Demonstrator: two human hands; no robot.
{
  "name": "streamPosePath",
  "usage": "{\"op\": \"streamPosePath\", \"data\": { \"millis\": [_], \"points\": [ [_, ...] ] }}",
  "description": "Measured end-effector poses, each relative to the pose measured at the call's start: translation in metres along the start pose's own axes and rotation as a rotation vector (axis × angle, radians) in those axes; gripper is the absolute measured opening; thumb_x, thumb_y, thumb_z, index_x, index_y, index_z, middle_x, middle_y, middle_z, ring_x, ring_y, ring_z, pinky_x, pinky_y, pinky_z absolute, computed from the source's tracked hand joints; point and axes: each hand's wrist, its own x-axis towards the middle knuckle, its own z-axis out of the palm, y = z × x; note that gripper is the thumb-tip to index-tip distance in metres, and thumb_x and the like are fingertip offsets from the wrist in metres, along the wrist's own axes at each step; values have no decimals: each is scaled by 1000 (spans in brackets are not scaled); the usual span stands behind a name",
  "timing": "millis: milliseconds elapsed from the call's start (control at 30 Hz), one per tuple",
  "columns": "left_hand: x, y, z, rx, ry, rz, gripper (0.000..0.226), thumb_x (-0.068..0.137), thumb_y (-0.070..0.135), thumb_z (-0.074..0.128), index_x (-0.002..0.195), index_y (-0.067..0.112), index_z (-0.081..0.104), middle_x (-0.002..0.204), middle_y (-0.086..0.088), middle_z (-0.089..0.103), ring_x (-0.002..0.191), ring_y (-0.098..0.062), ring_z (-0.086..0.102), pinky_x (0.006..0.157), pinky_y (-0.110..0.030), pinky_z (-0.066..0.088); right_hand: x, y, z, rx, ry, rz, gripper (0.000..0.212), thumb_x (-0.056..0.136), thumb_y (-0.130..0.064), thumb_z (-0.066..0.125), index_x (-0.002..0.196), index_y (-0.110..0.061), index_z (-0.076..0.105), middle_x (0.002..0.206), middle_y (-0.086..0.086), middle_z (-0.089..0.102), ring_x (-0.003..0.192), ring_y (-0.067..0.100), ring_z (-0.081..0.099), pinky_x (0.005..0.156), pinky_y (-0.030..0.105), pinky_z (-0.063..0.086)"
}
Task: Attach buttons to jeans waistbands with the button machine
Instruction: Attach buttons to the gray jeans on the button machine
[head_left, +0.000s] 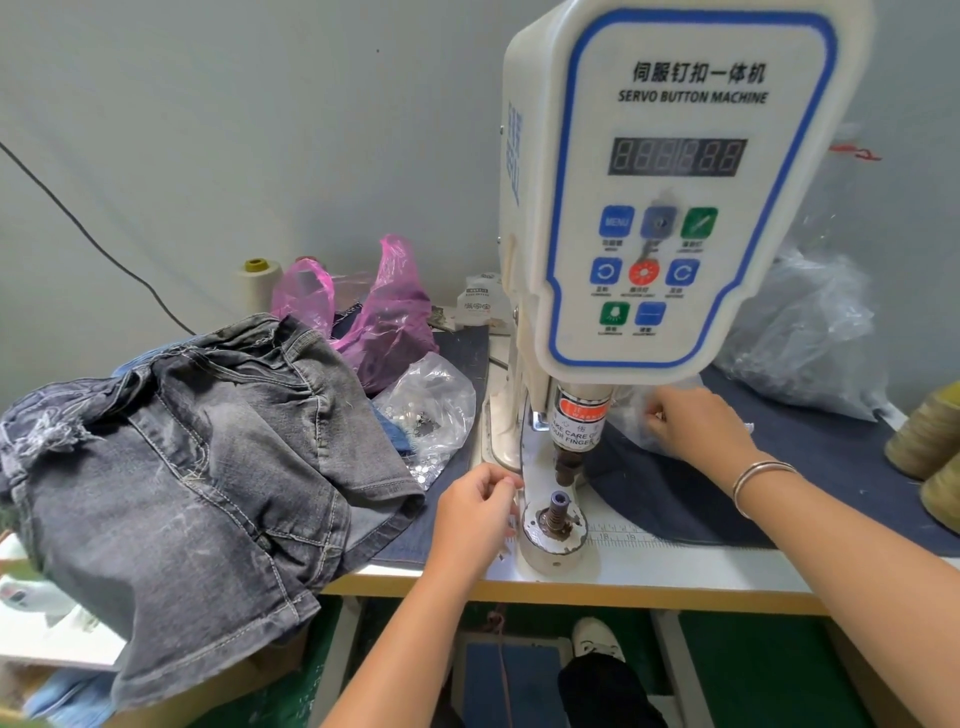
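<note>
The white servo button machine stands in the middle, its upper punch raised over the bare lower die. My left hand hovers just left of the die, thumb and forefinger pinched on something tiny, seemingly a tack. My right hand reaches into a clear plastic bag right of the punch and pinches a small metal button. A pile of grey jeans shorts lies at the left and hangs over the table edge. No garment is under the punch.
A clear bag of silver pieces and a pink bag lie left of the machine. A crumpled clear bag and thread cones stand at the right. Dark blue cloth covers the table. A shoe shows below.
</note>
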Motion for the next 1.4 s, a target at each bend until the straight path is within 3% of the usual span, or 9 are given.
{"op": "streamPosePath", "data": {
  "millis": [200,333,433,633,767,867,933,1200,1400],
  "points": [
    [-1,3,-1,-60,-25,-10,23,93,11,52,82,20,70,60,8,60,54,-4,55,54,-21,49,-49,-6,-25,708,233,8,10,84,-17,70,75,-20,69,63,-9,66,64,7,62,63,21,49],
    [-6,9,-6,-205,-96,7,22,92,13,58,84,26,75,72,12,65,65,2,57,61,-14,49,-105,-50,-24,1249,65,109,12,81,-13,73,73,-23,73,64,-10,70,57,-2,60,59,11,46],
    [-16,15,-4,-202,-157,84,18,91,22,64,85,33,76,86,3,68,73,3,59,64,-11,48,-128,-78,-14,1342,-81,172,5,81,-18,73,77,-20,75,82,-5,73,78,5,66,73,22,45],
    [-26,21,7,-226,-115,126,15,88,21,68,79,33,72,104,-1,66,96,-10,62,76,-12,45,-137,-93,-4,1496,-140,340,7,84,-22,69,85,-20,76,81,-5,72,86,14,62,76,29,42],
    [-29,21,12,-258,-101,142,20,90,21,65,78,35,72,98,6,67,91,-1,63,72,-9,46,-140,-98,-3,1487,-169,386,11,86,-27,68,83,-19,75,68,-3,63,73,13,54,68,27,43],
    [-29,19,12,-282,-102,120,20,91,22,65,80,38,73,98,5,69,94,-4,64,75,-12,46,-139,-99,-6,1519,-205,361,19,87,-26,67,70,-19,72,49,-9,51,46,3,44,48,16,37],
    [-28,18,13,-288,-110,101,21,91,20,64,81,36,73,96,6,70,94,-5,64,75,-13,46,-138,-98,-7,1608,-276,345,19,89,-24,65,80,-10,73,49,-3,45,36,6,32,38,17,29],
    [-25,19,13,-301,-167,111,12,92,13,61,95,13,72,92,0,72,86,-2,64,70,-9,46,-136,-96,-3,1968,-537,378,20,71,-24,71,84,-8,77,53,2,44,32,7,27,31,18,26],
    [-28,19,13,-358,-195,126,14,91,7,61,97,12,73,87,4,74,84,-2,66,70,-11,48,-137,-96,-3,2043,-559,458,29,72,-19,70,96,-3,66,53,3,45,31,7,32,30,18,29]
  ]
}}
